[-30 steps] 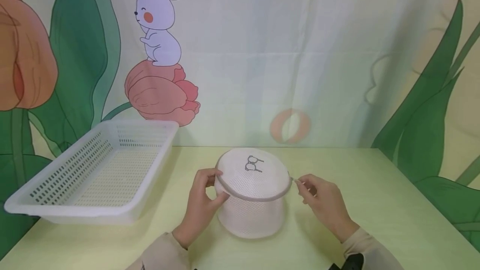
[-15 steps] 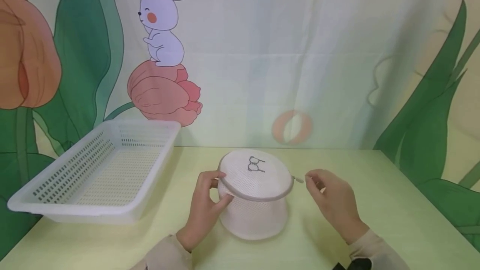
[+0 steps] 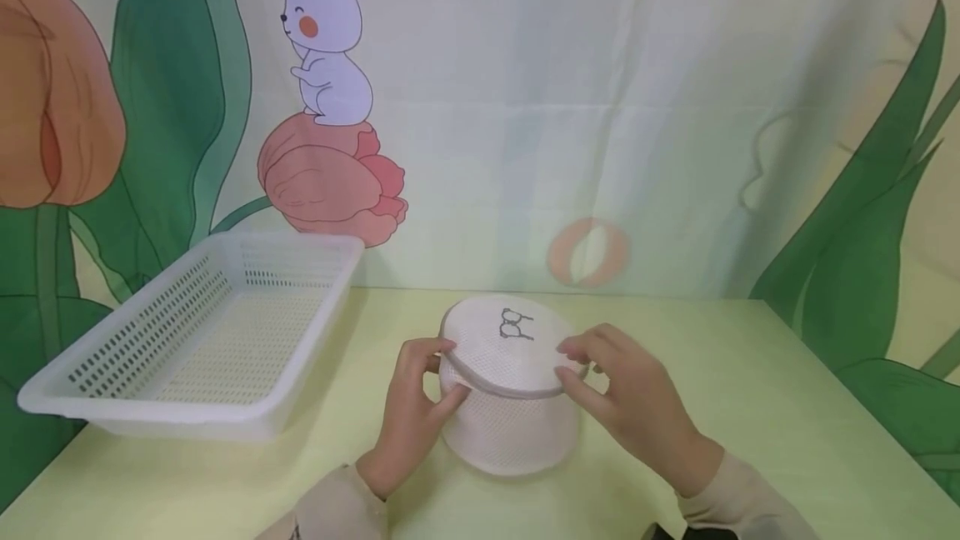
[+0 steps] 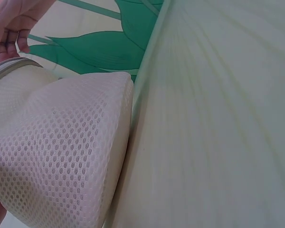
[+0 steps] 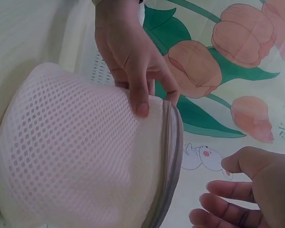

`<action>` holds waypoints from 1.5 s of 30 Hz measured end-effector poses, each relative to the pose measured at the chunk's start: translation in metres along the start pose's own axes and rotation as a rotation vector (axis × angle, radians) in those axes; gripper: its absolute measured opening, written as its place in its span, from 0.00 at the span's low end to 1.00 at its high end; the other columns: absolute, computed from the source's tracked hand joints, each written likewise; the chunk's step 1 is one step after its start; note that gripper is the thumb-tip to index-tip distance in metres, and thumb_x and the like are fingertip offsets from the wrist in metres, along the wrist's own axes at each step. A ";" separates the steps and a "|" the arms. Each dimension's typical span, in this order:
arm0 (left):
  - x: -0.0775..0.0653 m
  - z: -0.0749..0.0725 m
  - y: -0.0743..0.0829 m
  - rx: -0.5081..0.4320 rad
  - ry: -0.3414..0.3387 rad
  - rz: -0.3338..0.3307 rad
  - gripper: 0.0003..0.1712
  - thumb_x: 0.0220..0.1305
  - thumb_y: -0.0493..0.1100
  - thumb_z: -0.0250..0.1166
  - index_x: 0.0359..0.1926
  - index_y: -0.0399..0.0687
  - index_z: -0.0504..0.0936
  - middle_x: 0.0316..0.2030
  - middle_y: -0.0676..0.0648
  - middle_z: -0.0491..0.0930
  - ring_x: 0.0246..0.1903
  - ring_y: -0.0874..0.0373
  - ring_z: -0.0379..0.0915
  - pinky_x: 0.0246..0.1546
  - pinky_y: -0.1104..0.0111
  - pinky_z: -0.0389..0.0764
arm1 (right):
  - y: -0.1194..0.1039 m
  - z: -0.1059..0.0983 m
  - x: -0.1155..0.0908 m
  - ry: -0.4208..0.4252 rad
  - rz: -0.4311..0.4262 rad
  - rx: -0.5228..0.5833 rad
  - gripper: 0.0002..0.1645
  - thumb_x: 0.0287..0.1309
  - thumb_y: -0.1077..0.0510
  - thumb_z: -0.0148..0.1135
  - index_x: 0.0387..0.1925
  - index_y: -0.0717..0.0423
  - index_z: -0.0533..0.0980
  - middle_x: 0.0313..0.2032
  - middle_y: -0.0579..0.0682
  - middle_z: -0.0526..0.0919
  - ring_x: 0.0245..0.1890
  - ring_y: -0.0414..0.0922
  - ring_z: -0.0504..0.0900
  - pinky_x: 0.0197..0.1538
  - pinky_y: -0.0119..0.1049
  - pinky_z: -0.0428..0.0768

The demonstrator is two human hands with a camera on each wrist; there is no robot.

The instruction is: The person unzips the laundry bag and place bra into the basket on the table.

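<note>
A white mesh laundry bag (image 3: 510, 432) stands on the table, its round top edged with a grey zip and marked with a dark eyeglasses-like motif. My left hand (image 3: 411, 419) grips the bag's left rim, with the thumb on the mesh side below the zip. Over the right part of the rim hovers my right hand (image 3: 637, 402), thumb and fingers spread. In the right wrist view the fingers of that right hand (image 5: 242, 194) are loosely bent and apart from the rim. The left wrist view shows the mesh wall (image 4: 61, 142) close up.
A white perforated plastic basket (image 3: 232, 419) stands to the left on the pale green table (image 3: 750, 407). Behind hangs a cloth backdrop (image 3: 480, 148) printed with tulips and a rabbit.
My right hand lets go of the zip pull at the bag's right side, draws off to the right, then comes back over the rim. The left hand keeps its hold.
</note>
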State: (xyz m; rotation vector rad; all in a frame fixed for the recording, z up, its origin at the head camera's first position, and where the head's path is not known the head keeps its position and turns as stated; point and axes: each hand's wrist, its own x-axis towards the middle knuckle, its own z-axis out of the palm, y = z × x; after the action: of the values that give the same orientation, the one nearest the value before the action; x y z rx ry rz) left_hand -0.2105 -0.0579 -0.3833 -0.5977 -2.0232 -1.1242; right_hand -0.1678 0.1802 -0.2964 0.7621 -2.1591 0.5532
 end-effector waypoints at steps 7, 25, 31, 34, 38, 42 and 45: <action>0.001 -0.001 0.002 0.005 -0.005 -0.002 0.30 0.47 0.31 0.73 0.52 0.41 0.71 0.46 0.42 0.71 0.36 0.57 0.76 0.39 0.66 0.81 | -0.014 0.008 0.009 -0.041 -0.041 0.025 0.13 0.44 0.59 0.71 0.35 0.54 0.81 0.34 0.43 0.81 0.33 0.37 0.79 0.31 0.20 0.76; 0.000 0.002 0.001 0.023 0.002 0.045 0.31 0.46 0.32 0.74 0.52 0.42 0.71 0.46 0.41 0.71 0.36 0.56 0.76 0.38 0.65 0.82 | -0.036 0.032 0.017 -0.058 -0.174 -0.183 0.15 0.39 0.54 0.75 0.31 0.53 0.81 0.31 0.47 0.81 0.31 0.39 0.80 0.33 0.29 0.82; -0.001 0.003 0.001 0.021 0.003 0.058 0.31 0.46 0.31 0.74 0.52 0.42 0.71 0.46 0.41 0.70 0.36 0.57 0.76 0.39 0.68 0.82 | -0.035 0.037 0.016 -0.041 -0.197 -0.217 0.16 0.38 0.53 0.76 0.30 0.53 0.80 0.30 0.47 0.80 0.30 0.40 0.79 0.32 0.29 0.82; -0.001 0.003 0.002 0.018 0.003 0.060 0.31 0.46 0.31 0.74 0.52 0.42 0.71 0.46 0.41 0.70 0.36 0.57 0.76 0.39 0.68 0.82 | -0.035 0.039 0.016 -0.043 -0.201 -0.228 0.16 0.38 0.53 0.76 0.30 0.52 0.80 0.30 0.46 0.80 0.30 0.40 0.79 0.31 0.29 0.82; -0.001 0.003 0.002 0.022 0.003 0.056 0.31 0.46 0.32 0.74 0.52 0.42 0.71 0.46 0.41 0.71 0.36 0.57 0.76 0.39 0.68 0.81 | -0.035 0.042 0.015 -0.044 -0.207 -0.249 0.16 0.36 0.54 0.76 0.30 0.52 0.79 0.30 0.46 0.80 0.30 0.40 0.78 0.29 0.28 0.81; -0.001 0.002 0.002 0.025 0.006 0.055 0.31 0.46 0.32 0.74 0.51 0.42 0.71 0.46 0.42 0.71 0.36 0.57 0.76 0.39 0.68 0.81 | -0.035 0.043 0.015 -0.040 -0.219 -0.274 0.17 0.35 0.54 0.77 0.30 0.51 0.78 0.30 0.46 0.79 0.28 0.40 0.77 0.28 0.28 0.80; -0.001 0.002 0.002 0.022 0.008 0.052 0.30 0.46 0.32 0.74 0.51 0.41 0.71 0.46 0.42 0.71 0.36 0.57 0.76 0.39 0.68 0.81 | -0.035 0.045 0.015 -0.038 -0.224 -0.287 0.17 0.35 0.54 0.77 0.30 0.51 0.78 0.30 0.45 0.79 0.28 0.40 0.77 0.28 0.28 0.80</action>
State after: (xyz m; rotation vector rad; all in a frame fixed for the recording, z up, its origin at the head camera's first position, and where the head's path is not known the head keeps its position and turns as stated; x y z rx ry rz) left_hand -0.2094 -0.0554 -0.3837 -0.6300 -1.9993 -1.0710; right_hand -0.1750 0.1231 -0.3073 0.8437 -2.0925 0.1103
